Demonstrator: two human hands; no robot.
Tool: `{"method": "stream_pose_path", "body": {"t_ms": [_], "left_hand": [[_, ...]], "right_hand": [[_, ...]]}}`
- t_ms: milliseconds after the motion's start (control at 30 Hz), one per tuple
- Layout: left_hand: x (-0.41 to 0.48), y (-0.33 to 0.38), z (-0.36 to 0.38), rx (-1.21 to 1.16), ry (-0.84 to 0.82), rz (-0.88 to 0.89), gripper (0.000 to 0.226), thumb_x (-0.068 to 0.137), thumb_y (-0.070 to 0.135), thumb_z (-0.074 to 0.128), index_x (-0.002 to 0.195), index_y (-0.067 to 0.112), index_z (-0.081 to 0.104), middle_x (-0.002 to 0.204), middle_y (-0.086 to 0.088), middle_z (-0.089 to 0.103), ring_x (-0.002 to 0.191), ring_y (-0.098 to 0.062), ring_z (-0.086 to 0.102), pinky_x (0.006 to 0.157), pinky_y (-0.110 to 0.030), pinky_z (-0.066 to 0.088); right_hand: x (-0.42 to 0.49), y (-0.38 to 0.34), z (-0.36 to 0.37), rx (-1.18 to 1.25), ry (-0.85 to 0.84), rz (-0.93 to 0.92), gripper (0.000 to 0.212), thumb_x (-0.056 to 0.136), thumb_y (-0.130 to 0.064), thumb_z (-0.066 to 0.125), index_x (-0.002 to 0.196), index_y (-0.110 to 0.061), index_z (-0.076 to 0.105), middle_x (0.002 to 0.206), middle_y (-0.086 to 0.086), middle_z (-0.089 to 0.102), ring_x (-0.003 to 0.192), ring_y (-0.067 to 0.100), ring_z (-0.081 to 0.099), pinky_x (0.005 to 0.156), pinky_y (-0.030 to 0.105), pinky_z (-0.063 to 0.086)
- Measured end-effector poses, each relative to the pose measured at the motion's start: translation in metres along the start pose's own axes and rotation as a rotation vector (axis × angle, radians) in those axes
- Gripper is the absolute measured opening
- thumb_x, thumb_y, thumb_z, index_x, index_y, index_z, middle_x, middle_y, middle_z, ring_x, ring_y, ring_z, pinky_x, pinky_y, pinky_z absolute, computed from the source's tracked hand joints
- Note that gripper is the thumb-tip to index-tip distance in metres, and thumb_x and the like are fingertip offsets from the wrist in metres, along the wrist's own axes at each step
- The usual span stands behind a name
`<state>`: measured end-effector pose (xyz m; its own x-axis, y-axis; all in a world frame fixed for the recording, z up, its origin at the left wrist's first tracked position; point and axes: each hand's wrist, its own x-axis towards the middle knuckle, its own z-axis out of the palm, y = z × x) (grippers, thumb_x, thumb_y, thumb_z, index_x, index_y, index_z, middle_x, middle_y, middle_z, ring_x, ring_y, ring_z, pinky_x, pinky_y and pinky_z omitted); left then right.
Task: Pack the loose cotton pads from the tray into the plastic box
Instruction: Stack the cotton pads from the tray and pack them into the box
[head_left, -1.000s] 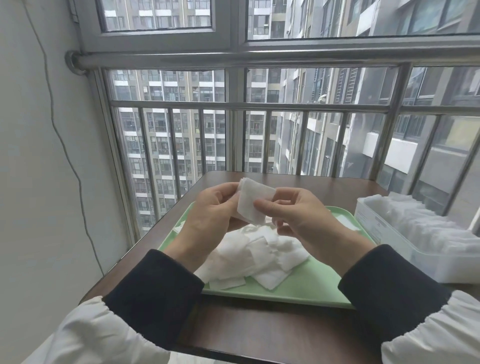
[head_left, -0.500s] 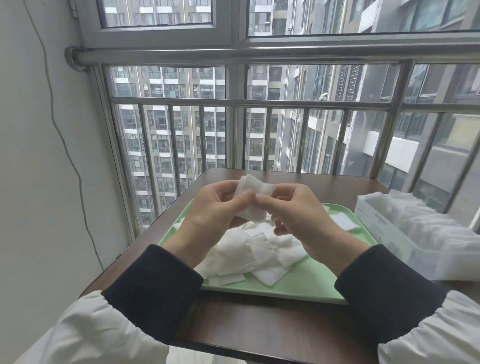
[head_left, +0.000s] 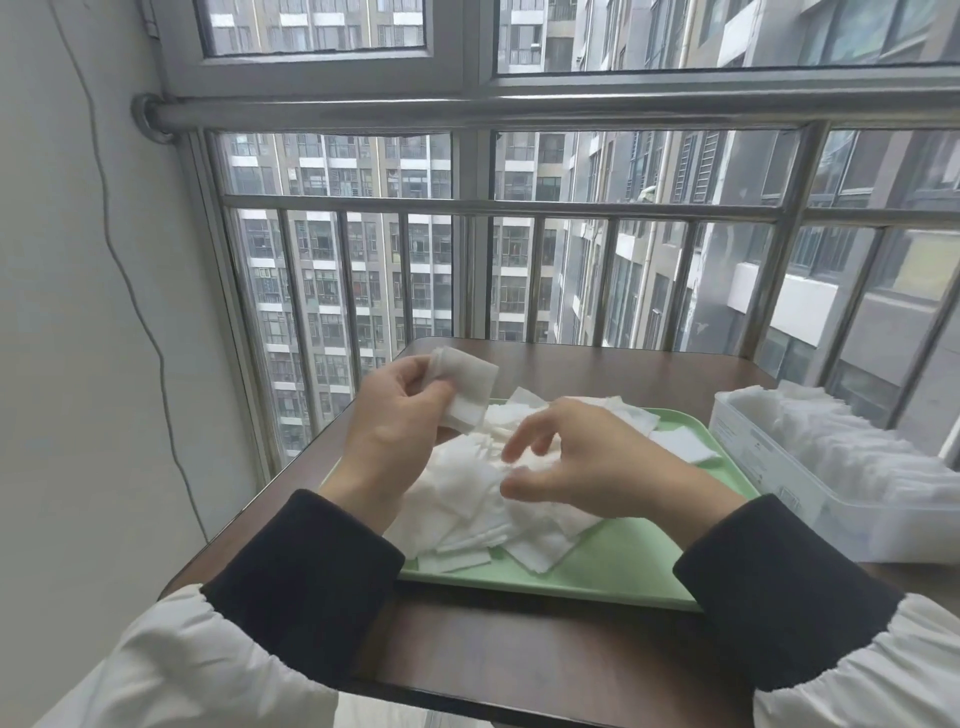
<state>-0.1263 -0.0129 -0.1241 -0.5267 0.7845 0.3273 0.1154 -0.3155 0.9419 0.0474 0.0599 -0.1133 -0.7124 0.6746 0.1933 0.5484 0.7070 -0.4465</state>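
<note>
On the dark brown wooden worktop (head_left: 519, 649) lies a pale green rectangular plastic tray (head_left: 618, 569), and on its left and far part sits a loose heap of white square cotton pads (head_left: 467, 499), lying one over another in disorder. The left hand (head_left: 400, 421) is raised above the far left corner of the tray, and its fingers (head_left: 413, 371) and thumb pinch a small stack of white cotton pads (head_left: 467, 387), held almost upright. The right hand (head_left: 602, 467) hovers just over the heap; its fingers are spread and gently bent, with the thumb apart from the forefinger, and hold nothing. I cannot tell if the thumb touches the heap. To the right of the tray, just beside it, stands the clear rectangular plastic box (head_left: 779, 483), where a row of packed white pads (head_left: 852, 447) stands on edge. Both wrists wear black cuffs under white sleeves. Behind the worktop is a metal window railing (head_left: 519, 208).
</note>
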Motion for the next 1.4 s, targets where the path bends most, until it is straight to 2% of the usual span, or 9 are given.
{"method": "stream_pose_path", "body": {"t_ms": [133,267,433,533,700,900,1067,1300,1400], "left_hand": [[0.000,-0.001,0.000,0.014,-0.001,-0.013,0.027,0.099,0.002,0.054,0.096,0.021,0.073,0.096,-0.006,0.077,0.091,-0.025,0.075,0.070,-0.030,0.060],[0.000,-0.001,0.000,0.029,-0.005,-0.024,0.024,0.099,0.002,0.053,0.101,0.017,0.072,0.098,-0.007,0.076,0.090,-0.023,0.075,0.069,-0.029,0.060],[-0.002,-0.002,0.003,0.099,-0.061,-0.018,0.016,0.101,0.009,0.057,0.100,0.018,0.070,0.095,-0.011,0.076,0.088,-0.026,0.074,0.080,-0.043,0.063],[-0.003,-0.002,0.003,0.108,-0.078,0.000,0.013,0.100,0.010,0.060,0.103,0.017,0.070,0.093,-0.008,0.076,0.084,-0.022,0.075,0.076,-0.038,0.063],[-0.007,0.001,0.006,0.041,-0.186,-0.023,0.015,0.100,0.008,0.059,0.104,0.018,0.070,0.096,-0.011,0.078,0.086,-0.023,0.076,0.075,-0.034,0.063],[-0.009,0.004,0.007,-0.067,-0.339,-0.042,0.021,0.098,0.017,0.060,0.116,0.011,0.069,0.104,-0.013,0.077,0.098,-0.028,0.074,0.081,-0.035,0.062],[-0.010,0.006,0.008,-0.114,-0.416,-0.053,0.033,0.088,0.030,0.062,0.115,0.013,0.070,0.104,-0.009,0.077,0.097,-0.024,0.075,0.078,-0.030,0.061],[-0.008,0.006,0.008,-0.149,-0.419,-0.116,0.030,0.104,0.022,0.048,0.120,0.007,0.069,0.117,-0.019,0.072,0.105,-0.030,0.070,0.081,-0.034,0.061],[-0.009,0.006,0.007,-0.163,-0.450,-0.071,0.037,0.092,0.034,0.061,0.117,0.009,0.071,0.113,-0.015,0.074,0.103,-0.028,0.072,0.082,-0.035,0.060]], "right_hand": [[-0.001,-0.001,-0.002,-0.033,-0.055,-0.006,0.008,0.081,-0.037,0.076,0.082,-0.037,0.068,0.092,-0.015,0.058,0.076,-0.005,0.052,0.068,0.020,0.041],[0.000,0.000,-0.007,0.193,0.031,0.024,0.006,0.082,-0.025,0.074,0.079,-0.024,0.070,0.077,-0.012,0.068,0.064,-0.003,0.057,0.060,0.015,0.044],[0.003,0.003,-0.015,0.571,0.322,0.097,0.003,0.091,-0.013,0.065,0.090,-0.016,0.066,0.093,0.012,0.070,0.088,0.028,0.069,0.078,0.045,0.061],[0.002,0.004,-0.019,0.744,0.367,0.066,0.000,0.096,-0.016,0.064,0.096,-0.016,0.065,0.098,0.009,0.067,0.090,0.026,0.069,0.071,0.038,0.063],[-0.002,0.001,-0.024,1.050,0.236,-0.078,0.035,0.075,-0.016,0.076,0.109,-0.008,0.069,0.097,0.010,0.076,0.091,0.025,0.073,0.078,0.035,0.061],[-0.001,-0.001,-0.016,0.976,0.311,-0.050,0.058,0.063,-0.019,0.085,0.116,-0.011,0.063,0.095,0.021,0.071,0.081,0.025,0.075,0.068,0.029,0.059],[0.001,0.000,-0.010,0.869,0.335,-0.029,0.052,0.064,-0.031,0.086,0.110,-0.020,0.066,0.096,0.008,0.075,0.077,0.015,0.071,0.062,0.021,0.054],[0.004,-0.001,-0.004,0.733,0.381,-0.007,0.032,0.080,-0.025,0.084,0.106,-0.023,0.066,0.096,0.009,0.072,0.076,0.015,0.064,0.057,0.016,0.049],[0.004,-0.003,-0.002,0.618,0.437,0.001,0.032,0.080,-0.034,0.083,0.103,-0.021,0.064,0.083,0.005,0.067,0.060,-0.001,0.057,0.053,0.014,0.047]]}}
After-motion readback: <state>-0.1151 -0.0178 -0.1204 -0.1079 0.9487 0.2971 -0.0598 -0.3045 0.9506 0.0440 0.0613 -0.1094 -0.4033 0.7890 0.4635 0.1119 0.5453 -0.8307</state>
